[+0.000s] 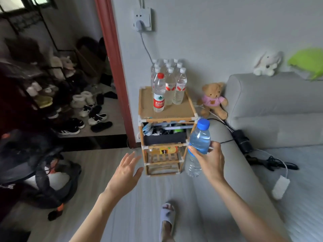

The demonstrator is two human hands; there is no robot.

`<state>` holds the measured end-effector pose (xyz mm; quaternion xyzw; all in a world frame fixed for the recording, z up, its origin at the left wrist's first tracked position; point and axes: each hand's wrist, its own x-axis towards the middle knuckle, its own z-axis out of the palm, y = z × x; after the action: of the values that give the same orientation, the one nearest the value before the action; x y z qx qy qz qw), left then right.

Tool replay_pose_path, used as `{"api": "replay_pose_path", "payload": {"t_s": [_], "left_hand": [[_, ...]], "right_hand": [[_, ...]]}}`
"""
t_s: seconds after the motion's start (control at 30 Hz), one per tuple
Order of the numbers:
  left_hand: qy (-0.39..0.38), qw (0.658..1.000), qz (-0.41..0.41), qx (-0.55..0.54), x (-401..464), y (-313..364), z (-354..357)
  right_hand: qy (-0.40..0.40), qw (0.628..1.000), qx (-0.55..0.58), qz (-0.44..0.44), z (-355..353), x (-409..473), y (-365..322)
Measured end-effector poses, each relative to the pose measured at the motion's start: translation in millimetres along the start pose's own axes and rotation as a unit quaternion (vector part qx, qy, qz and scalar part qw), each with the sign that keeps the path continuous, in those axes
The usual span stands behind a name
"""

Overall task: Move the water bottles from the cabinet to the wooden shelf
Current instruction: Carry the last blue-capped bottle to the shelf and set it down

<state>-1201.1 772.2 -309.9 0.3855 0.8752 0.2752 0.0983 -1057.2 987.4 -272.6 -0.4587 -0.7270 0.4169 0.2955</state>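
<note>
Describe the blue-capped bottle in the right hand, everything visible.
The blue-capped bottle is clear, ribbed plastic with a blue screw cap and a blue label band, apparently full of water. It is held in the air, tilted with the cap up and to the right, in front of the wooden shelf's right front post. The right hand grips it round the middle, fingers curled over the label. Nothing else touches it.

Left hand (126, 169) flat with fingers spread, right hand (208, 160) curled in a grip.
</note>
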Motion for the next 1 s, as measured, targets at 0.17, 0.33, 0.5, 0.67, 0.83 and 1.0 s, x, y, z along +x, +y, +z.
{"api": "replay_pose_path", "payload": {"t_s": [0.17,0.33,0.5,0.67,0.83,1.0], "left_hand": [[-0.006,1.000,-0.021,0.009,114,-4,3],[-0.052,0.997,-0.044,0.024,195,-24,21],[-0.079,0.995,-0.061,0.014,252,-41,35],[-0.092,0.995,-0.046,0.000,305,-54,40],[-0.151,0.987,-0.043,0.031,338,-71,53],[-0.160,0.979,-0.026,0.123,348,-78,66]], "right_hand": [[-0.012,0.999,0.031,-0.001,42,109,-25],[-0.017,0.999,0.043,-0.012,83,202,-48],[-0.024,0.999,0.045,-0.014,130,265,-58],[-0.048,0.998,0.040,-0.001,169,296,-62],[-0.049,0.996,0.063,0.030,203,306,-59],[-0.038,0.997,0.070,0.020,219,308,-53]]}}
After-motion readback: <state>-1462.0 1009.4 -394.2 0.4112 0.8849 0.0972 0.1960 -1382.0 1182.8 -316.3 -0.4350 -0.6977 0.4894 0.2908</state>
